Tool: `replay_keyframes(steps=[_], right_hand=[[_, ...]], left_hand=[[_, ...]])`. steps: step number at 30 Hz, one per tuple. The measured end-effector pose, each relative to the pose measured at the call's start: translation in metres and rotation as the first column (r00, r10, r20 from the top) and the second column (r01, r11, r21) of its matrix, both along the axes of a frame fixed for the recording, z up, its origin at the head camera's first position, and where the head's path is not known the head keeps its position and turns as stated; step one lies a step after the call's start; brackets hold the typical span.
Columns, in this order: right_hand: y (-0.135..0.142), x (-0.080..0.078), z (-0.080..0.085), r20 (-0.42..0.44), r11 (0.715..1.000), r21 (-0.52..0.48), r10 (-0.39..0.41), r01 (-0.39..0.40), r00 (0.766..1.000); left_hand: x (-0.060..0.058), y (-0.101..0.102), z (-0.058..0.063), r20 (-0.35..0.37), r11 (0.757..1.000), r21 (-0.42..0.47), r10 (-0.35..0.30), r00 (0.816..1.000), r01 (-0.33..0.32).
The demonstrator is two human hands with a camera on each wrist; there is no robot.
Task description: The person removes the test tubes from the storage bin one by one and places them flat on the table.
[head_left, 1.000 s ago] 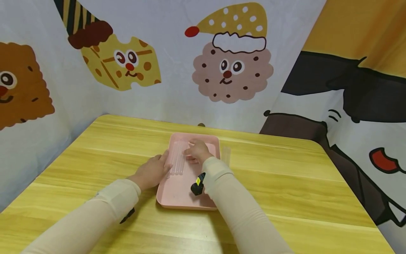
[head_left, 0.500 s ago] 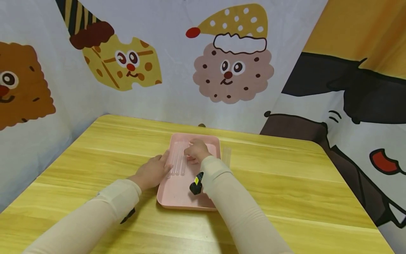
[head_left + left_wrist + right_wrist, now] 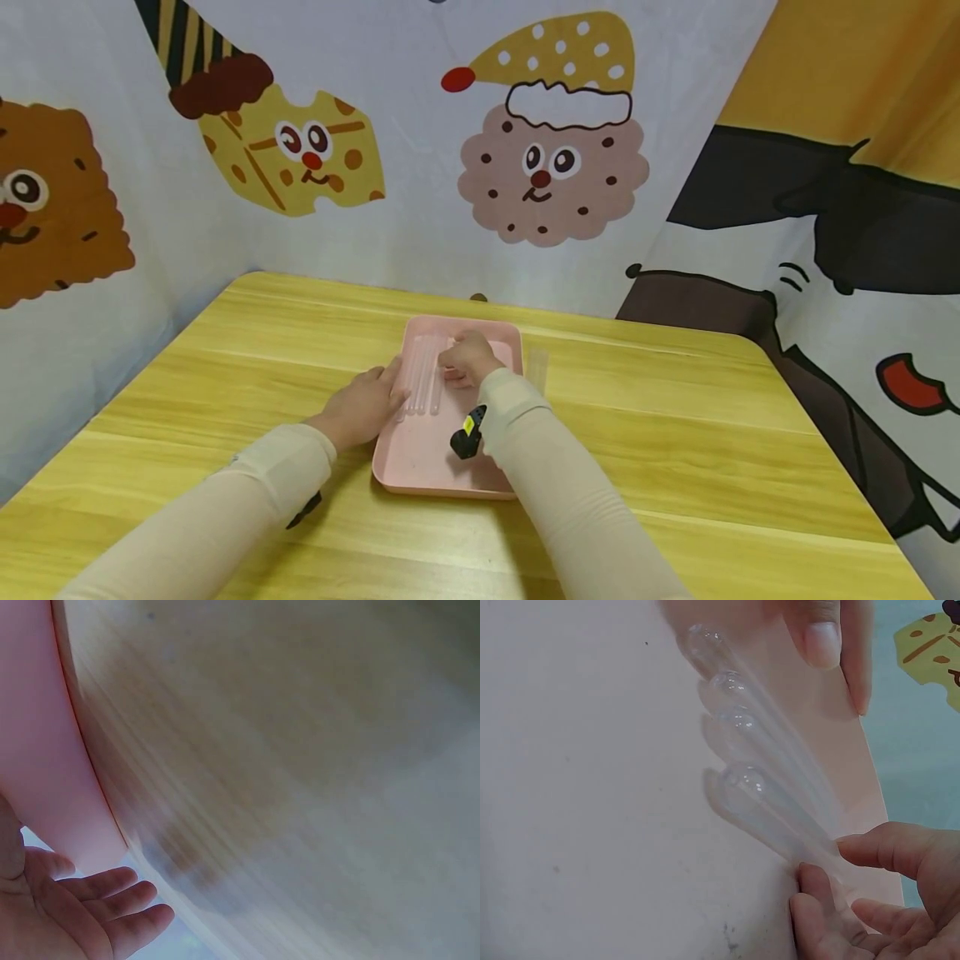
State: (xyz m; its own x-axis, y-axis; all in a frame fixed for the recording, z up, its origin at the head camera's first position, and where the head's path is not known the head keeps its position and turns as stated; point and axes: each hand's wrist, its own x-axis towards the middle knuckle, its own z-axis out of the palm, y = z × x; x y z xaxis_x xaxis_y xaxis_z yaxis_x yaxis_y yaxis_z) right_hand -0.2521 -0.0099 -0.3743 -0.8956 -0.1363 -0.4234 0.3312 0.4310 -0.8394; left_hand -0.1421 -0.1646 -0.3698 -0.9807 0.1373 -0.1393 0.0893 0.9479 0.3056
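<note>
Several clear test tubes (image 3: 418, 375) with rounded ends lie side by side along the left part of a pink tray (image 3: 427, 467). My right hand (image 3: 467, 358) is over the middle of the tray. In the right wrist view its thumb and fingers pinch the nearest test tube (image 3: 761, 810), whose far part is hidden by the hand. At the tray's left rim rests my left hand (image 3: 363, 406), thumb inside the tray and fingers extended along the rim. The left wrist view has the left hand's fingers (image 3: 120, 911) loose beside the tray wall.
Just right of the tray, more clear tube-like pieces (image 3: 537, 371) lie on the yellow wood-grain table (image 3: 675, 433). A cloth printed with cartoon figures (image 3: 551, 175) hangs behind the table's back edge. A black wrist camera (image 3: 467, 437) hangs low over the tray.
The right hand's fingers have closed in a little, and the rightmost test tube has shifted slightly right, away from the others. The left hand stays at the tray rim.
</note>
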Motion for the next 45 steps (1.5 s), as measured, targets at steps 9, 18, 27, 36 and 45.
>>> replay_keyframes(steps=[9, 18, 27, 36, 45], right_hand=[[-0.004, 0.002, 0.004, -0.011, 0.998, 0.058, -0.002, 0.002, 1.0], [-0.007, 0.003, 0.007, -0.05, 0.989, 0.148, 0.029, -0.022, 0.998], [-0.002, 0.007, 0.01, -0.069, 0.991, 0.123, 0.056, -0.047, 0.996], [0.003, 0.005, 0.007, -0.038, 1.0, 0.001, 0.031, -0.031, 0.999], [0.008, 0.006, 0.006, -0.03, 0.998, -0.061, 0.025, -0.027, 0.999]], left_hand=[[0.001, -0.001, 0.002, -0.028, 1.0, -0.004, -0.019, 0.999, 0.019], [0.002, 0.0, 0.004, -0.024, 1.0, -0.02, -0.022, 0.999, 0.021], [0.001, 0.001, 0.004, -0.013, 1.0, -0.003, -0.013, 1.0, 0.013], [0.002, 0.001, 0.004, -0.014, 1.0, 0.007, -0.01, 1.0, 0.01], [0.002, -0.002, -0.001, -0.027, 1.0, 0.003, -0.023, 0.999, 0.023]])
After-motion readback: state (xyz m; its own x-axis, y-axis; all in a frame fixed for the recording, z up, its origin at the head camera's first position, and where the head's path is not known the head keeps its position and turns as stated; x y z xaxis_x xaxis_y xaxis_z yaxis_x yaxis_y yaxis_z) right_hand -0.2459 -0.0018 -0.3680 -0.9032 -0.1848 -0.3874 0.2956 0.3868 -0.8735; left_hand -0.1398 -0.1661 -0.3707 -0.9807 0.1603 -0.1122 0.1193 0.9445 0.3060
